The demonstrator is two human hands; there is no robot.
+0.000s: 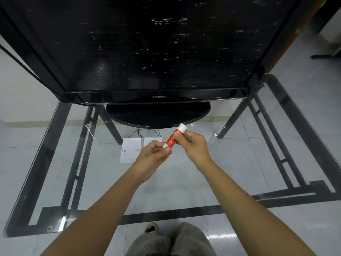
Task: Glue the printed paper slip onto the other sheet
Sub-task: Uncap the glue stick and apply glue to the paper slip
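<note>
A red glue stick (171,139) with a white cap is held tilted above the glass table, cap end pointing up and away. My left hand (153,157) pinches its lower end. My right hand (193,145) grips the upper part near the cap. Beneath the hands two papers lie flat on the glass: a larger sheet with blue marks (130,149) on the left and a smaller printed slip (152,140) on the right, partly hidden by my left hand and the glue stick.
A large black television (158,45) on an oval stand (158,115) fills the far side of the glass table (239,163). The table's black metal frame shows through the glass. My legs and a shoe are visible below.
</note>
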